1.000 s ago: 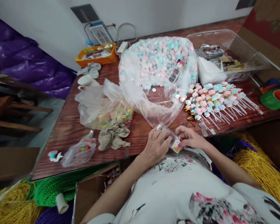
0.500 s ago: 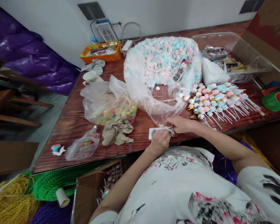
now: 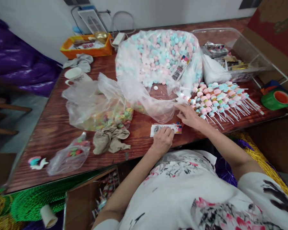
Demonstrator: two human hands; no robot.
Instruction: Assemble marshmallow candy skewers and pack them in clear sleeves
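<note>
A small white printed packet (image 3: 165, 128) lies flat on the wooden table (image 3: 57, 127) near its front edge. My left hand (image 3: 162, 140) rests on the packet's near edge with its fingers curled down onto it. My right hand (image 3: 190, 115) is just right of the packet, fingers spread, reaching toward the left end of a row of pastel marshmallow skewers (image 3: 220, 99). Behind both hands a large clear bag of pink, blue and white marshmallows (image 3: 158, 60) lies open.
A clear bag of colourful candy (image 3: 98, 105), a crumpled beige cloth (image 3: 110, 140) and a small candy bag (image 3: 69, 155) lie left. A clear bin (image 3: 235, 60), green tape roll (image 3: 277, 99), cup (image 3: 74, 75) and orange tray (image 3: 86, 46) stand around. A cardboard box (image 3: 86, 198) sits below.
The packet, held in both hands a second ago, now lies on the table. My right hand has let go and moved right toward the skewers. My left hand stays on it.
</note>
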